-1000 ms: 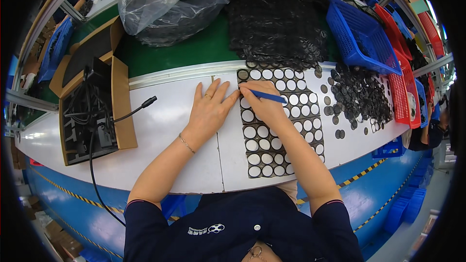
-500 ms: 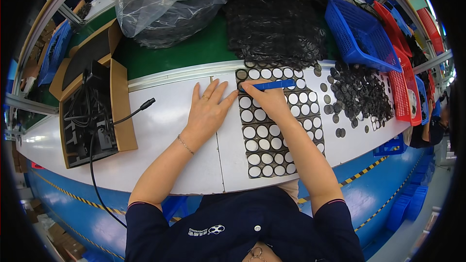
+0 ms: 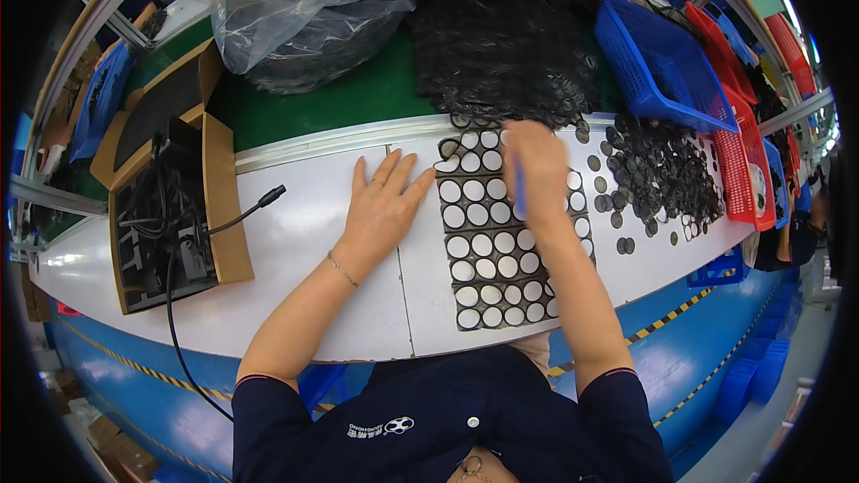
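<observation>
Glossy white tabletop (image 3: 295, 255): brown cardboard box (image 3: 230, 241) at its left end; left hand (image 3: 383, 207) flat, fingers spread, just left of the dark flat sheet of round white discs (image 3: 481, 244), long axis running near edge to far. Over it, the right hand (image 3: 542, 170) grips a slim blue tool (image 3: 520, 188), apparently, through blur; thin black discs (image 3: 667, 172) heap rightward.

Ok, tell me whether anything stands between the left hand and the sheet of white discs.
Nothing visible does: the left hand lies on the white tabletop, close beside the sheet of white discs. The blurred right hand, holding a blue pen-shaped tool, is farther right, over the sheet.
</observation>
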### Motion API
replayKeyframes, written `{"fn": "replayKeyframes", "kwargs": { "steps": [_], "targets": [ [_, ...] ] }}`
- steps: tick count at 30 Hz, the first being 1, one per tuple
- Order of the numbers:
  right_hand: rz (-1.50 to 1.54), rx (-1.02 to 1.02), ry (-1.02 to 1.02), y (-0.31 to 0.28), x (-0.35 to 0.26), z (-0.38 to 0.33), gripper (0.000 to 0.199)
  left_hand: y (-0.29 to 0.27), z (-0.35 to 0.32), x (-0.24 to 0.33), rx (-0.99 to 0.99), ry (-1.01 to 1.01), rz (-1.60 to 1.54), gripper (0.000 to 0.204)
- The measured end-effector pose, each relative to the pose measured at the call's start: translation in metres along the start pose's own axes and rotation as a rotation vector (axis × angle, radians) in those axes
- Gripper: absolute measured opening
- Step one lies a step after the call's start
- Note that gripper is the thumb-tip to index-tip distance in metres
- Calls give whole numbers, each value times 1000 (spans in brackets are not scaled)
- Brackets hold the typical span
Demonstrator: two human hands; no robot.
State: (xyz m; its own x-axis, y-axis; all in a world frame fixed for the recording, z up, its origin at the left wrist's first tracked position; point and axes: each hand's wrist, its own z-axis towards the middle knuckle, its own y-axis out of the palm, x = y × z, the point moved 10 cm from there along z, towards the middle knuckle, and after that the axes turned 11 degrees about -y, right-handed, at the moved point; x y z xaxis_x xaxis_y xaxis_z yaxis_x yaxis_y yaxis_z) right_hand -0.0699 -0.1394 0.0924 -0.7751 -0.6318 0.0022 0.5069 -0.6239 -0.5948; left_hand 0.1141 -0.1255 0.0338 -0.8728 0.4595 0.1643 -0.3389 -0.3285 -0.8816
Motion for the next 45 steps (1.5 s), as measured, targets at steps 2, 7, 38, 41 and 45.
{"fn": "replayKeyframes", "kwargs": {
  "steps": [2,7,38,41,45],
  "targets": [
    [-233,70,312,-57,83,-32,9,2,-1,-1,4,0,-7,38],
    [51,-73,600,-51,130,-77,25,8,12,-1,31,-16,-34,39],
    [116,-190,113,48,-23,3,13,18,21,-2,14,16,-43,31],
    [111,-198,250,36,13,-1,14,17,22,-3,26,1,-53,32],
    [290,-61,398,43,20,-15,18,18,22,-4,32,-5,-60,32]
  ]
}}
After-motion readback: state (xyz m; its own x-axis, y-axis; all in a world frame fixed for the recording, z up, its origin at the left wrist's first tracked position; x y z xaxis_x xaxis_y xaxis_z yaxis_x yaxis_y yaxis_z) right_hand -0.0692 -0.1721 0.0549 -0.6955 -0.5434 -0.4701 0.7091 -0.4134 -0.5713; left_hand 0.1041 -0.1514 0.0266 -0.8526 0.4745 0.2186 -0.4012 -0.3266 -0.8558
